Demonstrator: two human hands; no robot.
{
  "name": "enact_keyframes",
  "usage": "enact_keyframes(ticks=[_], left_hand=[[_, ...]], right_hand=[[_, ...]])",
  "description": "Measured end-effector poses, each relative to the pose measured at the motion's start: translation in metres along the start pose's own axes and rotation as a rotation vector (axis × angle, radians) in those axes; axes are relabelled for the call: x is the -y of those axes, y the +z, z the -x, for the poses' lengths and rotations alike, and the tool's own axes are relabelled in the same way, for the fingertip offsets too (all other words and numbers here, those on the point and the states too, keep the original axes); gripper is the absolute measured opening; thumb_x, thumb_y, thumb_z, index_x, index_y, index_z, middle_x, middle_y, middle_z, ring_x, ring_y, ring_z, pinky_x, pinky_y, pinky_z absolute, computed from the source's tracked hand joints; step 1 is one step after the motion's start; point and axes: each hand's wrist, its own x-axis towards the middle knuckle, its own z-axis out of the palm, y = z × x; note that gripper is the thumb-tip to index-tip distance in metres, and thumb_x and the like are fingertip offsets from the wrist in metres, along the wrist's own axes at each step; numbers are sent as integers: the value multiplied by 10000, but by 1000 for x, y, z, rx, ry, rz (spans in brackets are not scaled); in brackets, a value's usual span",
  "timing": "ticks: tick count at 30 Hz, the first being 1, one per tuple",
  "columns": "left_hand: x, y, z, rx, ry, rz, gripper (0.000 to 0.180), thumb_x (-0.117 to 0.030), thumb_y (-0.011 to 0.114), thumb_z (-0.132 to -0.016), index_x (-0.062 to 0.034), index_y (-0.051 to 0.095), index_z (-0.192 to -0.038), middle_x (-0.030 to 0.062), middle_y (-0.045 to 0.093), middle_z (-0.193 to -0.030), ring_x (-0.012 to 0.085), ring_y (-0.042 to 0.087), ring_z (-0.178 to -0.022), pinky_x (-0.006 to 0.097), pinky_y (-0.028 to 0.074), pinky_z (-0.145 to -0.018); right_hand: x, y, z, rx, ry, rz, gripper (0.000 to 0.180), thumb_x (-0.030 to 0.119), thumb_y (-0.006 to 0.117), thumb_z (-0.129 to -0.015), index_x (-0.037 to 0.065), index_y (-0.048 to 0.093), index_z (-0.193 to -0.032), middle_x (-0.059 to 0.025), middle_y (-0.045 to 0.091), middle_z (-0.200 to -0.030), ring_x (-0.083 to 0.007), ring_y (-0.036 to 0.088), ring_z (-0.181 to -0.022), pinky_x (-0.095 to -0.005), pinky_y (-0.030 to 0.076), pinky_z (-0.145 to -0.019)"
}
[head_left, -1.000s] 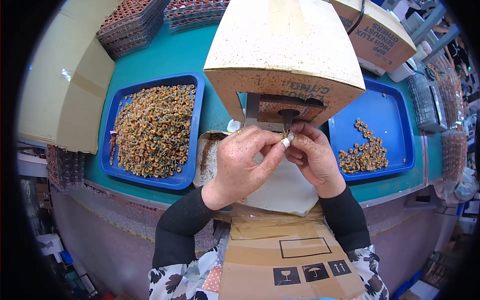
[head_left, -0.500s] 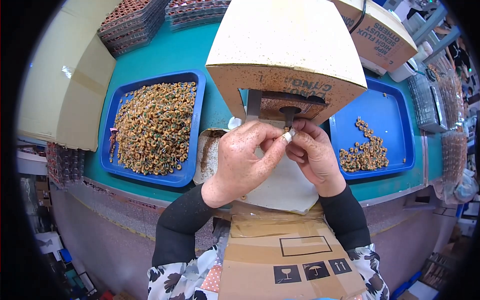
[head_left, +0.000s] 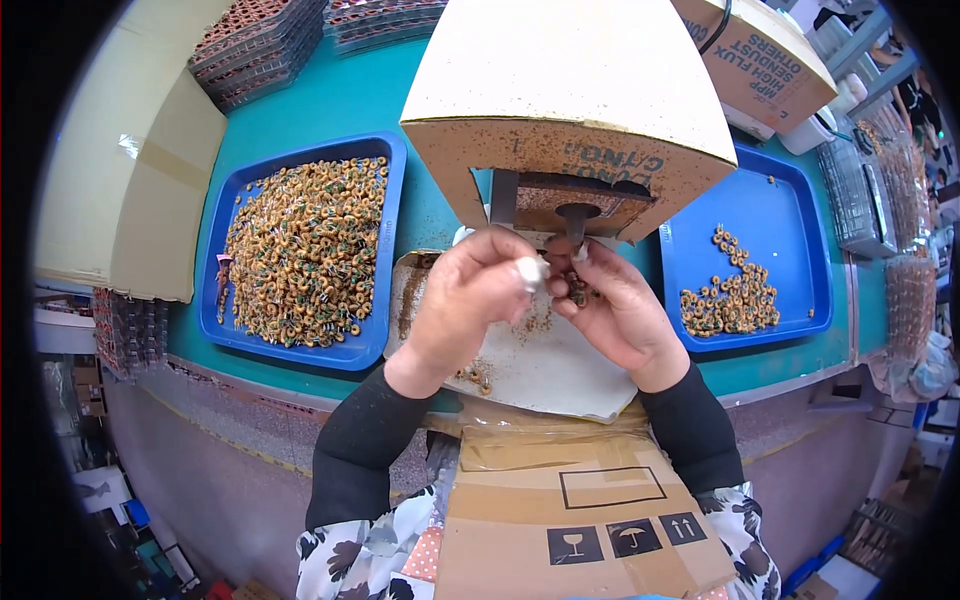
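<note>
My right hand (head_left: 630, 318) is closed, with several small copper-coloured ring coils (head_left: 580, 290) in its curled fingers. Its fingertips are just below the dark metal spindle (head_left: 577, 222) that juts from the opening of a cardboard hood. My left hand (head_left: 455, 305) is apart from it, to the left, over a pale board (head_left: 560, 385). White wrapping (head_left: 533, 272) covers a fingertip of that hand. Its fingertips are smeared by motion, so whether they hold a coil is unclear. Loose coils (head_left: 477, 376) and brown dust lie on the board.
The cardboard hood (head_left: 570, 80) stands straight ahead. A blue tray (head_left: 392, 240) heaped with coils is on the left; another blue tray (head_left: 790, 225) on the right holds fewer. Stacked plastic trays (head_left: 258, 50) stand at the back left. A carton (head_left: 590, 500) is close before me.
My hands were together at the spindle, both at one coil. The left hand has pulled away to the left and down; the right has stayed near the spindle, and coils now show in its fingers.
</note>
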Motion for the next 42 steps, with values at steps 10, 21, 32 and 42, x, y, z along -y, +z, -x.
enact_keyframes(ticks=[10,21,32,42], left_hand=[[17,13,0,157,585,-1038,221,-181,717,-778,-104,656,-976,48,585,-851,219,613,-701,313,512,-592],[4,5,1,77,375,-774,136,-104,742,-768,-68,671,-879,59,570,-803,151,602,-679,288,485,-568],[3,2,2,6,422,-814,165,-129,746,-761,-47,663,-877,47,575,-759,129,532,-588,255,439,-525],[5,10,4,-20,621,-872,129,-58,698,-775,-38,661,-898,64,594,-717,150,596,-583,271,458,-507]], right_hand=[[-5,-8,-3,40,-5,21,442,332,396,-1006,-12,485,-1269,-123,562,-1211,-209,538,-1106,-367,448,-953],[-2,-21,-1,111,90,106,318,254,464,-993,12,553,-1178,-68,600,-1074,-123,560,-904,-273,471,-769],[-5,-13,-2,47,-90,123,191,104,617,-901,5,576,-1059,-49,599,-923,-70,436,-650,-210,352,-551],[-3,-10,2,-29,-194,224,191,36,634,-865,6,586,-1047,-35,591,-887,-57,409,-617,-191,319,-532]])
